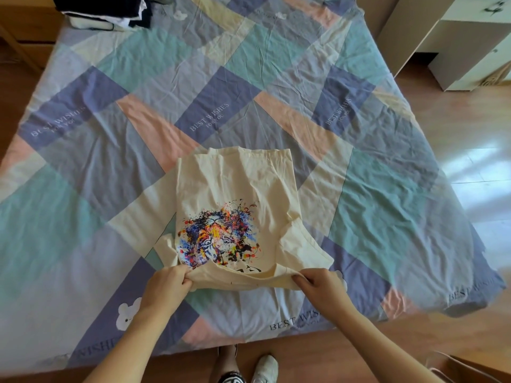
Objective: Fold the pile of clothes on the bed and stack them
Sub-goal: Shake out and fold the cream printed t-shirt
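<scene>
Two bare hands at work on a cream T-shirt (237,186) spread across a patchwork bedsheet (387,189) in lilac, mint, pink and pale yellow blocks. Left hand (168,283) curled tight on the shirt's near-left corner, fabric bunched between thumb and fingers; right hand (318,286) pinching the near-right edge, fingers folded over the cloth. Near edge lifted slightly off the sheet between the two grips, rest of the garment lying flat toward the middle of the bed, sides already turned in. Multicoloured splatter print of a tiger's face (218,239) facing up, upside down from this vantage. "BEST WISHES FOR YOU" lettering (210,117) repeated on the darker squares, with a white bear motif (127,313) close to the left forearm. Pile of dark and white clothes (107,12) heaped at the far left corner of the bed, well apart from the shirt. White sneaker (265,369) planted on the wooden floor (456,128) at the bed's foot; pale cabinet (456,42) at upper right.
</scene>
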